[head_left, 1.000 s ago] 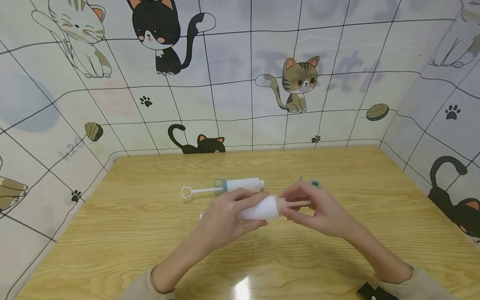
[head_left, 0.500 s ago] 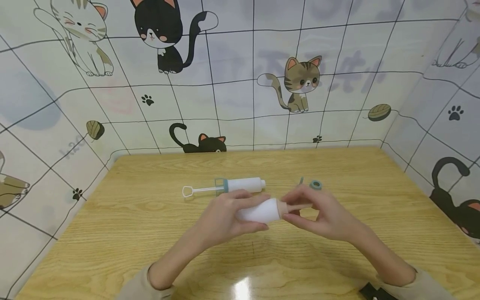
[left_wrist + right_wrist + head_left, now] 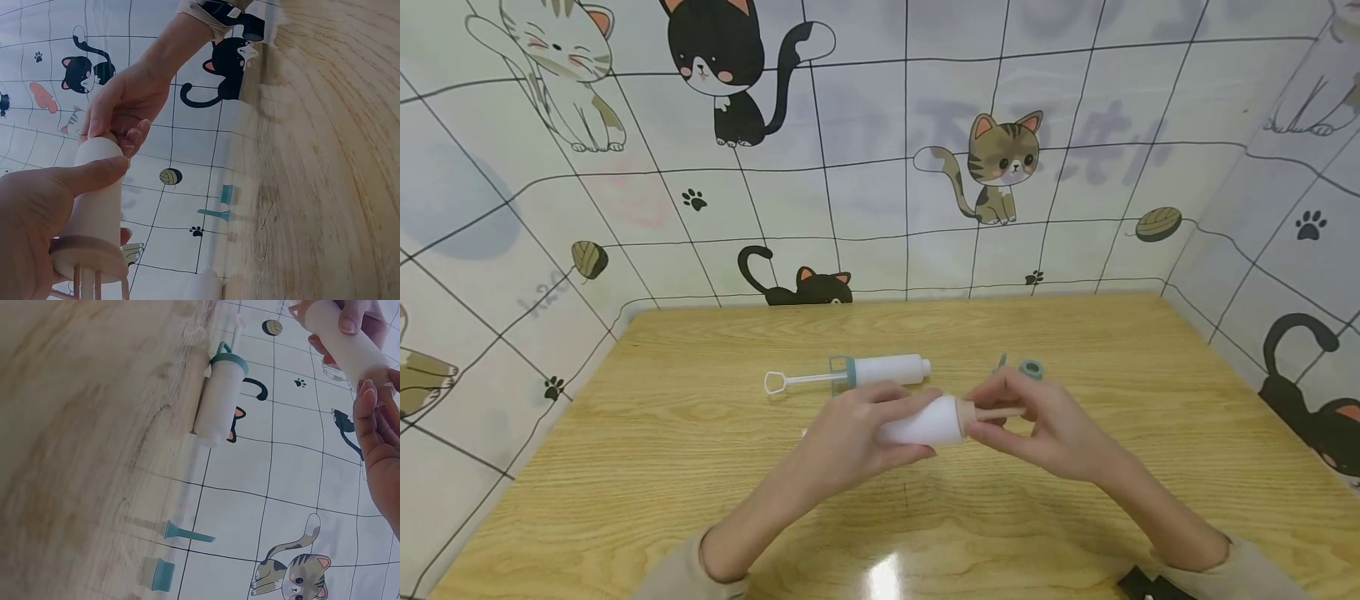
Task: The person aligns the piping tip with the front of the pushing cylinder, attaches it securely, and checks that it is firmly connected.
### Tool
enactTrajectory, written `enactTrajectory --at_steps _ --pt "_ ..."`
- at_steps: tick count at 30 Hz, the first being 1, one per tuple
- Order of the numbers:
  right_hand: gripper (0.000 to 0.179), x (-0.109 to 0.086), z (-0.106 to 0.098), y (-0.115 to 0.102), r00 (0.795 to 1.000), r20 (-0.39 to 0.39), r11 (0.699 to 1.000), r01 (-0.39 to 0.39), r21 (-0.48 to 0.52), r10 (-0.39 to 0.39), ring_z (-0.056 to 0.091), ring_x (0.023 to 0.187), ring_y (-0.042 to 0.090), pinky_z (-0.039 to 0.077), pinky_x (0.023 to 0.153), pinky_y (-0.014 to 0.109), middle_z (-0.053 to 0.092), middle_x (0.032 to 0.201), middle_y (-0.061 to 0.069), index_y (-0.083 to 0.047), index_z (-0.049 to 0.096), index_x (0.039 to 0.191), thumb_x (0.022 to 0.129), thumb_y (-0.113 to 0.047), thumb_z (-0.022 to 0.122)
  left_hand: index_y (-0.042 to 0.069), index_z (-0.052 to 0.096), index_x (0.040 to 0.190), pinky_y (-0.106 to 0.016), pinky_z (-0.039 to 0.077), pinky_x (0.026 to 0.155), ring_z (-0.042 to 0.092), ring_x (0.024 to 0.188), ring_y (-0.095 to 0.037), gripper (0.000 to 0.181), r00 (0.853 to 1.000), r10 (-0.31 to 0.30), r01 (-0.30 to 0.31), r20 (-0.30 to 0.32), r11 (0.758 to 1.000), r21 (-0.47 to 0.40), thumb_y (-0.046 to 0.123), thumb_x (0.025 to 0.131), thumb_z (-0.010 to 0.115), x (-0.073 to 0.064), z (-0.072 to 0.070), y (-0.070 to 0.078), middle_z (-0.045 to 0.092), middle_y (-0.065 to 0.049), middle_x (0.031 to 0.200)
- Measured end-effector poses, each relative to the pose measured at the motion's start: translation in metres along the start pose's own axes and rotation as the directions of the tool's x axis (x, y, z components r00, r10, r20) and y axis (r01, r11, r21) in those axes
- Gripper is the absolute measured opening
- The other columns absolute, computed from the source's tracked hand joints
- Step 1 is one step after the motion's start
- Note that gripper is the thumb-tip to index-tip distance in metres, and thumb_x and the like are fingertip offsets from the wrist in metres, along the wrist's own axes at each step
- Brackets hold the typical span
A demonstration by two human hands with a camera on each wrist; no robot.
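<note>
Barely shifting since earlier:
Left hand (image 3: pixel 859 429) is gripping a white tube (image 3: pixel 925 422); right hand (image 3: pixel 1051 427) is pinching its beige end (image 3: pixel 967 414).

In the head view the left sleeve (image 3: pixel 688 567), at seven o'clock, is plain beige, its loose cuff ending partway along the forearm. The right sleeve (image 3: pixel 1232 567), at four o'clock, is the same beige. Beyond the cuffs, the left hand (image 3: pixel 857 425) and right hand (image 3: pixel 1052 425) are bare, with slim fingers and, in the wrist views, short nails. Between four and five o'clock, a black piece (image 3: pixel 1153 586) shows beside the right sleeve, cut by the edge. In the left wrist view, near twelve o'clock, that sleeve is creased and bears a black strap (image 3: pixel 217 10) with a pale patch (image 3: pixel 234 12); a dark, blocky camera (image 3: pixel 253 29) juts toward one o'clock.
</note>
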State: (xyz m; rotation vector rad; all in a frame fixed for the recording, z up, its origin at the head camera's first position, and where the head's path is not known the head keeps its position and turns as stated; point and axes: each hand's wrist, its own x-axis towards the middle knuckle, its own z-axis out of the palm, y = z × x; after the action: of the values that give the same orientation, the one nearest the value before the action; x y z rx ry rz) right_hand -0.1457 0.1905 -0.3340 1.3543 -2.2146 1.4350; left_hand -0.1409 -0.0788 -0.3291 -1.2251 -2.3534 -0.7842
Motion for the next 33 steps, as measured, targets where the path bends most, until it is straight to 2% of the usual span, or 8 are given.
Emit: enactTrajectory --at_steps 3,7,11,15,20,26,33 --pt "0.034 -0.0002 0.0007 0.0006 1.0 -0.013 1.0 -0.009 0.005 0.009 0.071 0.092 0.016 0.06 0.077 0.035 0.067 0.105 0.003 -0.008 0.061 0.112 0.087 0.012 0.07 0.015 0.07 0.13 -0.024 0.056 0.074 0.067 0.088 -0.014 0.055 0.999 0.026 -0.025 -0.031 0.999 0.032 0.033 0.08 0.087 0.0 0.0011 -0.0011 0.071 -0.004 0.103" --pt "0.034 0.0018 0.0015 0.0015 0.999 -0.013 1.0 0.03 0.001 -0.03 0.07 0.093 0.016 0.06 0.077 0.033 0.066 0.105 0.004 -0.006 0.061 0.115 0.088 0.01 0.072 0.017 0.071 0.129 -0.022 0.055 0.071 0.066 0.083 -0.012 0.056 0.999 0.018 -0.017 -0.043 1.0 0.018 0.034 0.079 0.088 -0.0003 0.0 -0.0029 0.071 -0.003 0.101" --pt "0.032 0.0032 0.0008 0.0026 0.997 0.006 0.996 0.078 -0.033 -0.078 0.07 0.091 0.016 0.059 0.077 0.031 0.066 0.106 0.004 -0.006 0.061 0.118 0.09 0.002 0.074 0.016 0.071 0.129 -0.02 0.054 0.069 0.065 0.081 -0.012 0.055 1.0 0.002 -0.002 -0.019 1.0 -0.017 0.035 0.08 0.087 -0.0003 -0.0015 -0.004 0.071 -0.003 0.101" --pt "0.029 0.0037 -0.001 0.0032 0.992 0.025 0.989 0.125 -0.074 -0.123 0.069 0.089 0.014 0.059 0.076 0.028 0.067 0.108 0.004 -0.005 0.061 0.119 0.094 -0.01 0.073 0.014 0.071 0.129 -0.018 0.053 0.069 0.066 0.083 -0.011 0.054 1.0 -0.018 0.019 0.019 0.996 -0.091 0.033 0.081 0.087 0.0008 -0.0018 -0.0063 0.073 -0.005 0.104" --pt "0.029 0.0062 -0.002 0.0038 0.971 0.042 0.966 0.238 -0.105 -0.235 0.068 0.087 0.014 0.058 0.075 0.025 0.068 0.108 0.008 -0.001 0.062 0.119 0.097 -0.016 0.07 0.013 0.071 0.129 -0.017 0.052 0.069 0.065 0.086 -0.009 0.054 0.997 -0.043 0.054 0.061 0.982 -0.18 0.032 0.082 0.086 0.0013 -0.0034 -0.0088 0.073 -0.005 0.109" --pt "0.026 0.0062 -0.0023 0.0055 0.958 0.055 0.957 0.286 -0.05 -0.283 0.064 0.076 0.009 0.057 0.067 0.021 0.067 0.098 0.006 0.003 0.063 0.114 0.097 -0.016 0.068 0.015 0.071 0.13 -0.018 0.053 0.073 0.066 0.093 -0.009 0.053 0.994 -0.035 0.059 0.107 0.971 -0.231 0.033 0.082 0.086 0.0017 -0.0037 -0.0091 0.074 -0.003 0.111" --pt "0.021 0.0044 -0.0017 0.0065 0.961 0.062 0.963 0.266 0.041 -0.268 0.056 0.062 0.01 0.051 0.054 0.017 0.068 0.093 0.008 0.002 0.064 0.11 0.095 -0.011 0.071 0.016 0.071 0.129 -0.018 0.053 0.075 0.066 0.095 -0.007 0.052 0.991 -0.001 0.033 0.13 0.97 -0.24 0.032 0.082 0.086 0.0016 -0.0018 -0.007 0.073 -0.002 0.114"
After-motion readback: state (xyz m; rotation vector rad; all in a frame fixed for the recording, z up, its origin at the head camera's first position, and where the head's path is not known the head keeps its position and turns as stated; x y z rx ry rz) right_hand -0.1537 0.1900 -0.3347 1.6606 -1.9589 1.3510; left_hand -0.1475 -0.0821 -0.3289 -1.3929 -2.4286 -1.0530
